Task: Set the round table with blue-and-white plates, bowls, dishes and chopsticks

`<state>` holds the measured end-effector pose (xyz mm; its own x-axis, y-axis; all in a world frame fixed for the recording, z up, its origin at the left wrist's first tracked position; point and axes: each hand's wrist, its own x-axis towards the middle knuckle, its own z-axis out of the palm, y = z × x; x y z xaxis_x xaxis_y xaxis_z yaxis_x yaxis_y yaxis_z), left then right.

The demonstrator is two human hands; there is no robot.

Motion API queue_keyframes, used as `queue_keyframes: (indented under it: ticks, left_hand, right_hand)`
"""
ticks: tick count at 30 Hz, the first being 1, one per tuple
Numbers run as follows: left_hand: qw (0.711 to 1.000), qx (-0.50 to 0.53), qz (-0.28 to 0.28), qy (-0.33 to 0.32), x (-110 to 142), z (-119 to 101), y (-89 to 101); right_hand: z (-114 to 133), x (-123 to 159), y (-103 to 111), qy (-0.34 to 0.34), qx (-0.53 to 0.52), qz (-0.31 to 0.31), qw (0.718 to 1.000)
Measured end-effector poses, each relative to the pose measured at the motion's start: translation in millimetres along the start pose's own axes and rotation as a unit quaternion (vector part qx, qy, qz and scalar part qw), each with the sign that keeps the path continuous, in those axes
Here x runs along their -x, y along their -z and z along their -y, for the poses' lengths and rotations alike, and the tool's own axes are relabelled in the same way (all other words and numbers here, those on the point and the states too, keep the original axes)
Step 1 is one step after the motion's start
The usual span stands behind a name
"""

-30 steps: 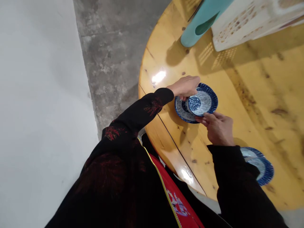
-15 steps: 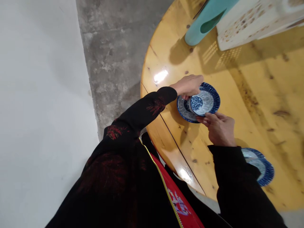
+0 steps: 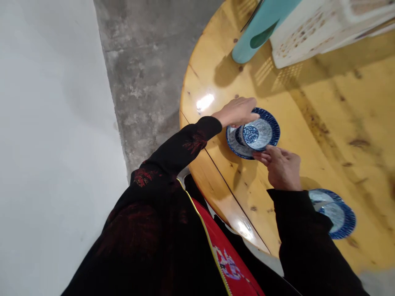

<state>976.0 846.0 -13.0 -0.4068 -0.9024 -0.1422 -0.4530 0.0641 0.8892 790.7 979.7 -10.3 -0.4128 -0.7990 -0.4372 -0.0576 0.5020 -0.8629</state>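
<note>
A blue-and-white patterned bowl [image 3: 266, 132] sits on a matching plate [image 3: 236, 149] near the rounded edge of the table. My left hand [image 3: 237, 112] grips the bowl's far-left rim, with its fingers curled and partly hidden. On the near side, my right hand [image 3: 283, 165] pinches the bowl's rim between thumb and fingers, and those fingertips overlap the plate's edge. The bowl looks a little tilted toward the right, and its inside shows a speckled blue centre. Whether the bowl's base touches the plate I cannot tell.
On the wooden table [image 3: 311, 160], a second blue-and-white bowl and plate [image 3: 345, 218] stand at the lower right, partly behind my right sleeve. At the top are a teal holder [image 3: 247, 45] and a white perforated basket [image 3: 296, 45]. Grey floor [image 3: 145, 82] and a white wall [image 3: 52, 102] lie left.
The view has shifted slightly, so everything appears a little further left. Both hands keep the same hold on the bowl, and it stays in place over the plate.
</note>
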Motion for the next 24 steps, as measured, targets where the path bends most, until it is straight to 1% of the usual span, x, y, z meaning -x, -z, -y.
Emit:
queue_keyframes:
  ticks: [2,4,6,7,9,11,13,14,16,18,19,21,22,24]
  left_hand:
    - [0.996,-0.088,-0.012,-0.007,15.1,-4.5,13.1]
    - [0.992,-0.116,-0.042,-0.001,42.7,-9.6,27.4]
    - [0.99,-0.116,-0.074,0.014,79.7,-12.2,37.2]
    - [0.99,-0.107,-0.085,0.025,99.5,-11.7,38.8]
    - [0.992,-0.082,-0.089,0.042,137.1,-6.5,33.7]
    - [0.996,-0.065,-0.051,0.045,167.5,2.7,16.5]
    - [0.998,-0.044,0.017,0.043,189.9,10.9,-10.8]
    - [0.997,-0.038,0.054,0.037,198.9,12.9,-26.6]
    - [0.989,-0.037,0.143,0.014,214.6,11.6,-58.0]
    - [0.977,-0.046,0.209,-0.013,228.2,5.3,-83.8]
    - [0.971,-0.049,0.231,-0.025,234.1,1.6,-93.3]
    - [0.965,-0.054,0.252,-0.041,243.3,-3.8,-105.1]
    - [0.965,-0.058,0.254,-0.042,246.5,-4.8,-107.7]
    - [0.967,-0.073,0.242,-0.033,250.6,-3.4,-107.2]
  right_hand:
    - [-3.8,9.6,8.8,0.011,-0.024,-0.007,1.0]
    - [-11.7,28.4,21.9,0.015,-0.046,-0.017,0.999]
    - [-26.6,57.7,36.0,0.004,-0.06,-0.027,0.998]
    - [-37.2,75.8,41.6,-0.012,-0.056,-0.029,0.998]
    - [-63.7,115.7,46.4,-0.059,-0.037,-0.033,0.997]
    - [-92.0,154.6,41.5,-0.108,-0.054,-0.058,0.991]
    - [-114.8,185.9,32.2,-0.156,-0.067,-0.061,0.984]
    - [-122.6,197.6,28.6,-0.178,-0.068,-0.049,0.98]
    - [-130.8,213.2,27.0,-0.194,-0.061,-0.038,0.978]
    - [-132.6,219.8,33.2,-0.183,-0.043,-0.053,0.981]
    - [-132.8,220.8,37.9,-0.175,-0.034,-0.068,0.982]
    - [-134.2,220.5,46.4,-0.171,-0.023,-0.089,0.981]
    - [-135.7,220.2,49.4,-0.173,-0.023,-0.091,0.98]
    - [-139.6,220.8,52.5,-0.175,-0.028,-0.077,0.981]
